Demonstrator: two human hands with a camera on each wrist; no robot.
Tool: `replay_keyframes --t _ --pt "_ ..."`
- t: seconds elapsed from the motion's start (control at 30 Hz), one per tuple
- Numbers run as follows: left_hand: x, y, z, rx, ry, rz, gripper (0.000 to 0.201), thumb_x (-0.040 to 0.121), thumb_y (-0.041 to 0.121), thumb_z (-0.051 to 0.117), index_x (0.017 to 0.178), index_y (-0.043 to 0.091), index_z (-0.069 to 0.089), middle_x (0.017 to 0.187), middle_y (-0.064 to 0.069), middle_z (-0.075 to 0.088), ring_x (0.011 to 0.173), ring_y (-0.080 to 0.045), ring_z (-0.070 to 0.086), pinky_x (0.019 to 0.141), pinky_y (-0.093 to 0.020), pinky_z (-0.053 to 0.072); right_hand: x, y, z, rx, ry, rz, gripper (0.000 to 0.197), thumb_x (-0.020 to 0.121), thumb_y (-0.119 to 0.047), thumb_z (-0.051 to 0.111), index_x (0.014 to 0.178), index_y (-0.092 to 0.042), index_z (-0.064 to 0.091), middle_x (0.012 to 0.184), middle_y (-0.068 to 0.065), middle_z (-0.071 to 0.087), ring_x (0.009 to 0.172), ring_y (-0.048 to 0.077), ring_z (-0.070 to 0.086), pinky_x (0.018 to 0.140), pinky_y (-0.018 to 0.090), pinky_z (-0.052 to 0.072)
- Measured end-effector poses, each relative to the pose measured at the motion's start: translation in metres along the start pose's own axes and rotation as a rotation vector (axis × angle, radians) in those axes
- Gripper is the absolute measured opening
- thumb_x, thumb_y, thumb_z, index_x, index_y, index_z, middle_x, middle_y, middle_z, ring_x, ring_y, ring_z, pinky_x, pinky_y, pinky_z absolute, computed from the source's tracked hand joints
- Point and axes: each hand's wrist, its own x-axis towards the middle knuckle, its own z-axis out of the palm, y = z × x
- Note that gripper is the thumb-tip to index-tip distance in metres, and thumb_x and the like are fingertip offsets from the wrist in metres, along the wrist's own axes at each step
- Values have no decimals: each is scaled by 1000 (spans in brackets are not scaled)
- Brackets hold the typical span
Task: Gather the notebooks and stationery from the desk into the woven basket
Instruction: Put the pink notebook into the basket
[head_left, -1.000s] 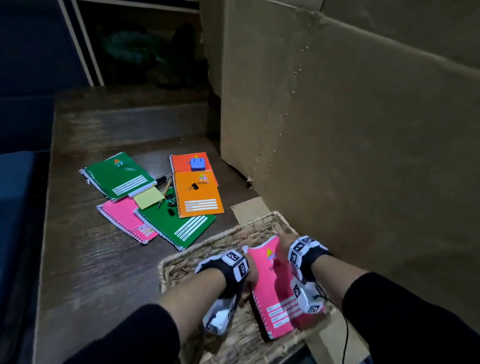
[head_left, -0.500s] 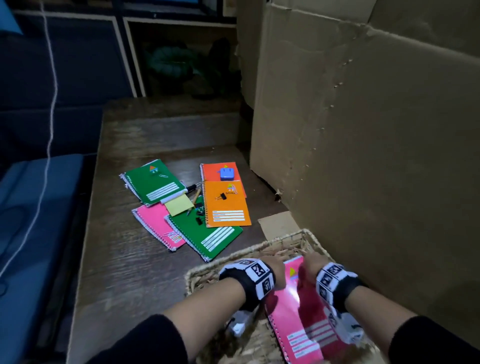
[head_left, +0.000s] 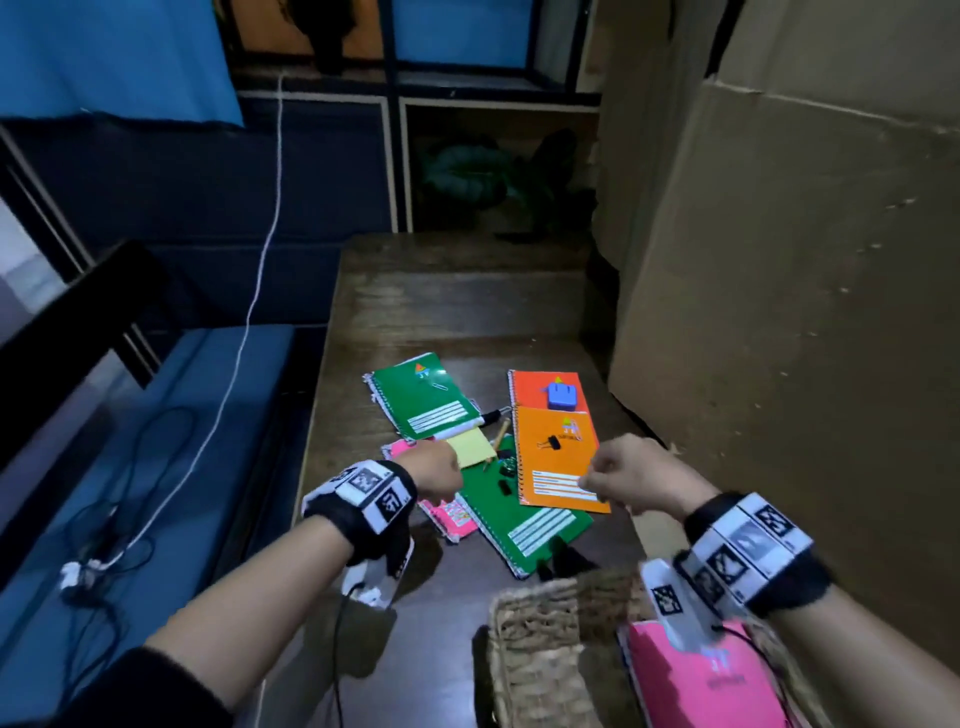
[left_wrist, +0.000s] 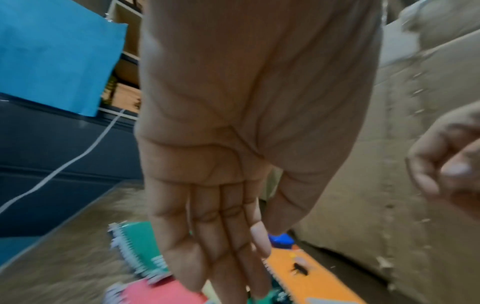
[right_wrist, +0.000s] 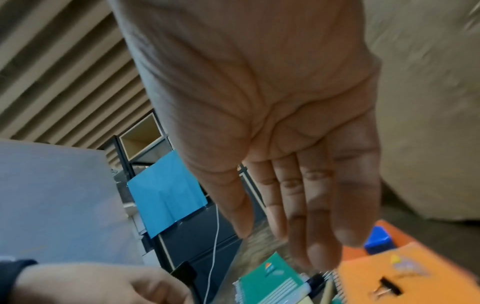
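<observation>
Both hands out of woven basket (head_left: 540, 639) since earlier frame — left hand (head_left: 434, 470) and right hand (head_left: 634, 480) now mid-frame above desk notebooks (head_left: 558, 462), fingers extended, relaxed, empty. Pink notebook (head_left: 696, 675) lies in basket, lower right.

Both forearms reach forward, the left hand (head_left: 435, 470) and right hand (head_left: 631, 475) empty, fingers loosely extended.
</observation>
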Motion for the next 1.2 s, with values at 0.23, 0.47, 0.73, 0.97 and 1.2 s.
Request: replay_keyframes --t 0.23,0.47,0.73,0.97,1.2 --pt "43 -78 6 -244 91 -278 28 90 10 49 107 -6 65 79 -12 64 80 -25 65 60 -25 52 98 -89 58 111 -184 1 19 90 -14 51 87 0 64 85 18 67 62 25 60 48 27 44" --pt "103 -111 31 -550 169 -437 30 83 18 50 99 -1 67 105 -22 71 95 -33 71 71 -34 56 155 -110 122 -61 -265 31 35 94 -21 50 125 -6 59 131 14 58 122 29 55 98 33 45" --pt "96 -91 31 -786 181 -493 18 92 11 47 94 0 61 64 -8 54 58 -22 57 50 -28 50 174 -119 143 -177 -253 68 24 94 -3 43 102 3 65 99 14 67 97 25 63 83 29 49" --pt "46 -72 12 -855 216 -344 18 90 19 49 78 6 53 84 -18 68 34 -7 58 37 -17 47 178 -118 135 -174 -201 54 14 91 -5 48 95 -1 61 94 13 61 106 27 61 69 28 45" --pt "-12 -42 -36 -631 352 -68 14 86 20 52 84 13 64 66 -1 69 47 -1 66 51 -17 56 150 -119 111 -43 -221 40 45 98 -24 41 135 2 46 140 20 48 128 33 47 101 34 41"
